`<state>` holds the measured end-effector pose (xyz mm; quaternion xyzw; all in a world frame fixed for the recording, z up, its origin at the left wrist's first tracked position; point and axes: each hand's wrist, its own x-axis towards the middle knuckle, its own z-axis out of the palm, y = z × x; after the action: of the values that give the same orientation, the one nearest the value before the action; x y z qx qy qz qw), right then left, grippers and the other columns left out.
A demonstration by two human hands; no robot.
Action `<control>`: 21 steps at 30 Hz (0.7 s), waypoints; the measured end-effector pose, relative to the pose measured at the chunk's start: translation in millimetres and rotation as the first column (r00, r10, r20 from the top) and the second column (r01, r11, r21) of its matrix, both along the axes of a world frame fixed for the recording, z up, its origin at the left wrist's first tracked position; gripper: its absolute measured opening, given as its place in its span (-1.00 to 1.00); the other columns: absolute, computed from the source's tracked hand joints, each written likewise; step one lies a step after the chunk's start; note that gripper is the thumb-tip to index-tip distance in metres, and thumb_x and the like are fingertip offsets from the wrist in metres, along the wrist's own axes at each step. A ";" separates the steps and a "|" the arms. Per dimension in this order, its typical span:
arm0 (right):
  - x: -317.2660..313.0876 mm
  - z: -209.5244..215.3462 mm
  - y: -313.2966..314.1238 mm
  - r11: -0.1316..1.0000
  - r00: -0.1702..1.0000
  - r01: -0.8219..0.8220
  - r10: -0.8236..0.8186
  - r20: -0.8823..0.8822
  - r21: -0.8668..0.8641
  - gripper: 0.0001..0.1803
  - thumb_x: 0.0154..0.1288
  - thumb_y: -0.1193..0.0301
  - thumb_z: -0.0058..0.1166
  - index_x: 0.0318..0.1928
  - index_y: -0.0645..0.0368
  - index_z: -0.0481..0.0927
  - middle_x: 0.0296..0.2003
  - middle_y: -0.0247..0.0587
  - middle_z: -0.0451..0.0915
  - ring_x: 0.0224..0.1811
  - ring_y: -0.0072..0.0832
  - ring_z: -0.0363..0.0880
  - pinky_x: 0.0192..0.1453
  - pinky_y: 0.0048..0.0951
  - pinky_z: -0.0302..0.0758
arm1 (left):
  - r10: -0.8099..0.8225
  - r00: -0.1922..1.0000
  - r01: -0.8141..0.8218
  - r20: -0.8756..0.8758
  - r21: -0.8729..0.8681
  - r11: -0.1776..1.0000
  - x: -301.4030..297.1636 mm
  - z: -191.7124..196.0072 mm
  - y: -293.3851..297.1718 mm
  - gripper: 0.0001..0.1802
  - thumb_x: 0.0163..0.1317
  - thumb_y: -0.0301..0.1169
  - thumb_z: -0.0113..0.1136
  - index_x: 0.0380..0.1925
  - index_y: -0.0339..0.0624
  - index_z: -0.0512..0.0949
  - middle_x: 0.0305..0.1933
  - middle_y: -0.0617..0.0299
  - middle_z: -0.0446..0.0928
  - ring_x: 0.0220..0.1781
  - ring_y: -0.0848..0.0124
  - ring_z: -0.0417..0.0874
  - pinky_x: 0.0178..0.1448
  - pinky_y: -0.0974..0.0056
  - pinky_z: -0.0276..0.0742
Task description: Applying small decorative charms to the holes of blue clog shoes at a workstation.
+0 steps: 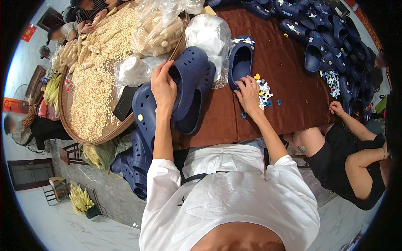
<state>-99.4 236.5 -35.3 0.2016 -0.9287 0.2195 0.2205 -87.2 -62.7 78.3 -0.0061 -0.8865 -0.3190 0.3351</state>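
My left hand (163, 87) is closed on the rim of a navy clog (192, 69) with round holes in its upper. Beneath and beside that one are more navy clogs, among them a loose clog (144, 109) with a small pale yellow charm on it. Farther right a navy clog (241, 62) lies on the brown cloth, its toe pointing away and decorated with small colourful charms. The fingers of my right hand (249, 95) are bent over its heel end. Just beside this hand lies a small pile of shoe charms (265, 92), white, yellow and blue.
A round tray (63, 106) of corn kernels and cobs fills the left. Behind my hands sit plastic bags (208, 35). Many navy clogs (331, 39) are heaped at the far right near more charms (331, 83). A person's hand (336, 108) rests at the right table edge.
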 end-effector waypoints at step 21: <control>180.5 21.2 -28.3 0.938 0.921 -0.335 0.346 0.179 -0.090 -0.63 -0.02 0.47 0.32 -0.10 0.14 0.69 -0.36 -0.25 0.46 -0.16 -0.28 0.47 -0.08 -0.23 0.33 | -0.390 0.912 0.342 0.125 0.293 0.893 115.4 -54.2 97.7 -0.65 0.17 -0.65 0.23 -0.03 -0.17 0.68 0.07 0.00 0.60 0.02 0.08 0.64 0.05 0.16 0.61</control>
<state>81.1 208.2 -14.1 0.3312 -0.8898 0.2996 0.0940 28.2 35.0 24.1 -0.0998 -0.8454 -0.4910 0.1848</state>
